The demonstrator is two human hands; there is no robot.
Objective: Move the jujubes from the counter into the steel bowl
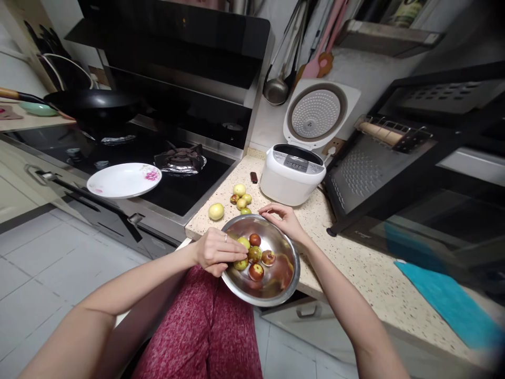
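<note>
A steel bowl (284,284) with several small green and red-brown fruits (255,255) sits tilted at the counter's front edge, over my lap. My left hand (215,251) reaches into the bowl from the left, fingers pinched on a green fruit (240,263). My right hand (284,220) rests on the bowl's far rim, fingers curled around it. More fruits (240,197) lie on the counter just behind the bowl, and a bigger yellow-green fruit (216,211) lies to their left.
A white rice cooker (292,173) stands open behind the fruits. A white flowered plate (124,180) lies on the black gas stove (173,184), with a black wok (92,102) at the back left. A black rack (394,158) and a blue cloth (445,302) are on the right.
</note>
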